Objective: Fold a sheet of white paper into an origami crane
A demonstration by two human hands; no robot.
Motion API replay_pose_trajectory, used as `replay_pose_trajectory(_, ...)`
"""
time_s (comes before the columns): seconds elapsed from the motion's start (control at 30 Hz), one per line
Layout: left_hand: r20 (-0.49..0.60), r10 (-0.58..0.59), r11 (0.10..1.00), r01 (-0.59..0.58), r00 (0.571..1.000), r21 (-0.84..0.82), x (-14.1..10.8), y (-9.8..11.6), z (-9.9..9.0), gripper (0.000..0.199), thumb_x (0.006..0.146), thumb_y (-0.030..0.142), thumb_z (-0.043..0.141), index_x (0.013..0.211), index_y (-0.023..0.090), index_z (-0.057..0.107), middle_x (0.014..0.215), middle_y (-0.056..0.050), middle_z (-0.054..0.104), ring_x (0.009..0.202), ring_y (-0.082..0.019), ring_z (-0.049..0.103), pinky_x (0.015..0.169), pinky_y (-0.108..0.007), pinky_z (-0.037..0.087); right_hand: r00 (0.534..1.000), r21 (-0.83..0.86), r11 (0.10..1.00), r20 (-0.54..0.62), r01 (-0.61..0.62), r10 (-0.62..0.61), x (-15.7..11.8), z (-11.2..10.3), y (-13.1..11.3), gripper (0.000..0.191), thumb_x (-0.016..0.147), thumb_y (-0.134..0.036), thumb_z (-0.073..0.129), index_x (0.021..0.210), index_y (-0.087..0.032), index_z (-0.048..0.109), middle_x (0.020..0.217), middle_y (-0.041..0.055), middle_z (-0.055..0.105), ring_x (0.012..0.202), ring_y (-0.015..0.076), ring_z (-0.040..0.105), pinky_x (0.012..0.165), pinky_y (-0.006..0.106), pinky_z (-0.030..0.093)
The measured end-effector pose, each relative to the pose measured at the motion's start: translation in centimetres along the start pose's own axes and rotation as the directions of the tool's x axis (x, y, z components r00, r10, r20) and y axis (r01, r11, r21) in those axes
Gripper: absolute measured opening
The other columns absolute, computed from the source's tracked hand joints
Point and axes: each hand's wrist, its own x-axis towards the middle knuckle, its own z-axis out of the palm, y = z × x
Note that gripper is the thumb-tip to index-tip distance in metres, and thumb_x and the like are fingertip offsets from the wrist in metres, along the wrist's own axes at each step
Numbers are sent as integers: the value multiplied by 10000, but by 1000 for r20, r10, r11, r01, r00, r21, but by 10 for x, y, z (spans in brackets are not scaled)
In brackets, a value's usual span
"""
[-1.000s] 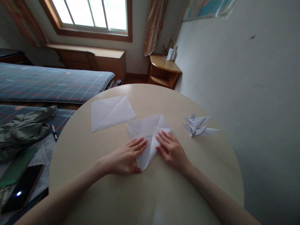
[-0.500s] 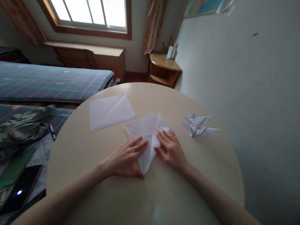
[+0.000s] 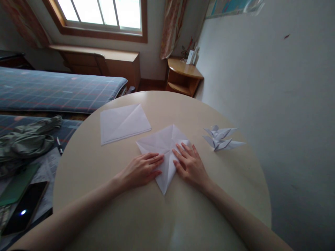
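A creased sheet of white paper [image 3: 164, 139] lies on the round cream table [image 3: 110, 209], one corner pointing toward me. My left hand [image 3: 146, 169] rests on its left side, fingers stretched out over the creases. On the right side, my right hand [image 3: 190, 164] lies with its fingers spread, covering part of that edge. Neither hand grips the paper; both touch it from above. To the right stand folded paper cranes [image 3: 222, 139], close together. Several flat white sheets [image 3: 123, 123] with a diagonal crease are stacked at the back left.
Left of the table is a plaid mattress [image 3: 57, 89]. Near it lie a grey-green cloth [image 3: 31, 136], a pen [image 3: 59, 145], a green folder [image 3: 19, 184] and a phone [image 3: 26, 207]. A white wall [image 3: 274, 104] borders the right side. A small corner shelf [image 3: 184, 69] stands behind.
My left thumb has moved up from the near corner and lies nearer the other fingers. The paper has turned slightly, its near corner shifting right. My right hand has barely moved.
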Motion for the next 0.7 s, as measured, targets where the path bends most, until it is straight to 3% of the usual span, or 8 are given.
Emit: replay_pose_trajectory(0.7,-14,34,999,-34,999,4,0,0,-1,417,889,339,464,1233,105,493,1249,-77,563,1137,-232,495,916,-353,490,999,-44,998,6,-52,52,2,2,-5,402,850,-316,458,1210,-169,562,1335,82,480,1273,267,359,1082,525,170)
